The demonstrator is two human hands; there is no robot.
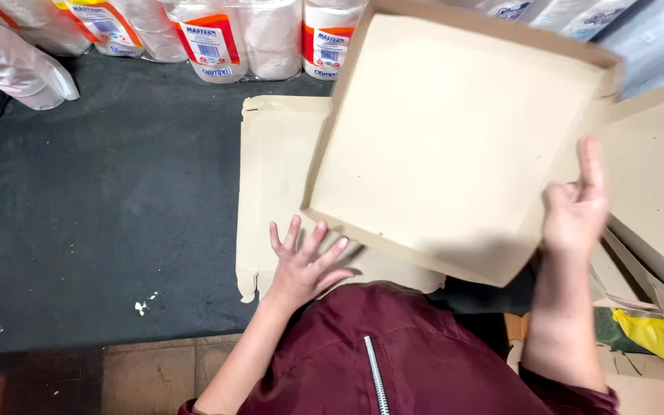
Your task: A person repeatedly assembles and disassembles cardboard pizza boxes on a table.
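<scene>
A folded shallow cardboard box tray [439, 146] with raised walls is tilted up in front of me. My right hand [576, 207] grips its right edge, fingers pointing up. Beneath it lies a flat unfolded cardboard blank [274, 177] on a dark grey mat. My left hand [305, 265] rests on the blank's near part with fingers spread apart, just under the tray's lower left corner. I wear a maroon zipped jacket.
Wrapped packs of paper rolls [217, 38] line the far edge of the dark mat [101, 200]. More cardboard boxes [655, 200] are stacked at the right, with a yellow bag [662, 338] below them. Brown tiled floor [132, 376] shows at the near left.
</scene>
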